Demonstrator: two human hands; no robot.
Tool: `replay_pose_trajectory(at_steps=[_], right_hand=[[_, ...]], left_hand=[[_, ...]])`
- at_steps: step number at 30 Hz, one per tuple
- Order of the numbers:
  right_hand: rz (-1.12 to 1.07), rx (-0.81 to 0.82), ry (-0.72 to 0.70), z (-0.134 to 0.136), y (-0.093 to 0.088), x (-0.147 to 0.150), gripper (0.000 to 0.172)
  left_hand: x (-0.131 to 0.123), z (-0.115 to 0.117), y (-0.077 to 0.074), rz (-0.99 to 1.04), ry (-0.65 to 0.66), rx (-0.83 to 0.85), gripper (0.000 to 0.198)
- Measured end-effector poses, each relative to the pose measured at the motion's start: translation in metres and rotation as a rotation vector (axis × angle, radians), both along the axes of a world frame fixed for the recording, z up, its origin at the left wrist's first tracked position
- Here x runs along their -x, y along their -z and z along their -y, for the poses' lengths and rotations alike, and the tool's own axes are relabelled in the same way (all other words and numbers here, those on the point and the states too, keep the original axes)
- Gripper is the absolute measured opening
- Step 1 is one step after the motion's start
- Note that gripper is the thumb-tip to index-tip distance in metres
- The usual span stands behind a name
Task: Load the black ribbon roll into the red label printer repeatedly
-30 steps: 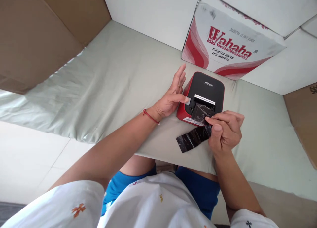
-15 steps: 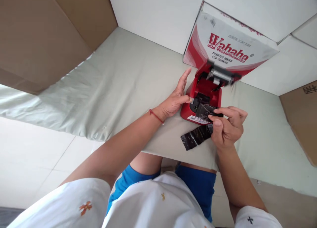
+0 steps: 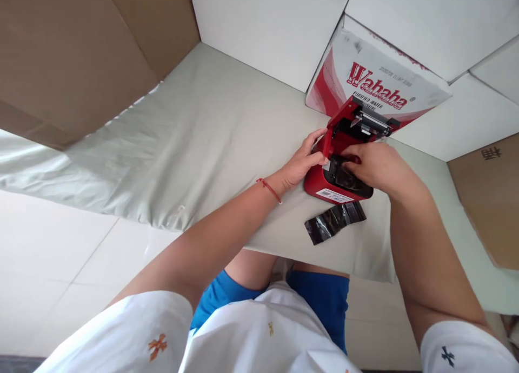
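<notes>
A red device with its lid raised stands on the pale cloth. My left hand grips its left side, the thumb on the rim beside a grey catch. Over the right rim reaches my right hand, its thumb and fingers closed on dark, shiny film inside the compartment. The fingertips are partly hidden there. A creased black strip lies on the cloth in front of the device, near its white label.
Behind the device stands a red and white water carton, backed by white boxes. A large brown carton is at the left, and another brown carton at the right. The cloth-covered surface ends above my knees.
My right hand has moved from the device's front edge into its compartment, taking the dark film down inside. The black strip now lies free of my hand. The view has shifted slightly.
</notes>
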State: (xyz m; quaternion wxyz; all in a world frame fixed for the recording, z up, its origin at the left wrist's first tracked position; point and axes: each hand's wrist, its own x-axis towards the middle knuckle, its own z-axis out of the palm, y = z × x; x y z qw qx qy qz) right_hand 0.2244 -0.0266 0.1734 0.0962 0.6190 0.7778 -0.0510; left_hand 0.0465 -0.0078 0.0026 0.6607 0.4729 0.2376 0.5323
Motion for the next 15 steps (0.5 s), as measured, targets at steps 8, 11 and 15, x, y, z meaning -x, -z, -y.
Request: replay_pose_trajectory(at_steps=[8,11,15], right_hand=[[0.202,0.076,-0.056,-0.026,0.008,0.015,0.035],[-0.122,-0.121,0.039,0.007,-0.012,-0.013,0.034],[-0.331,-0.145,0.287,0.060,-0.033,-0.081,0.047]], left_hand=[[0.001,0.001,-0.007,0.007,0.012,0.022,0.093],[0.003,0.003,-0.009,0.029,0.047,0.019,0.092],[0.004,0.003,-0.009,0.026,0.045,0.016,0.092]])
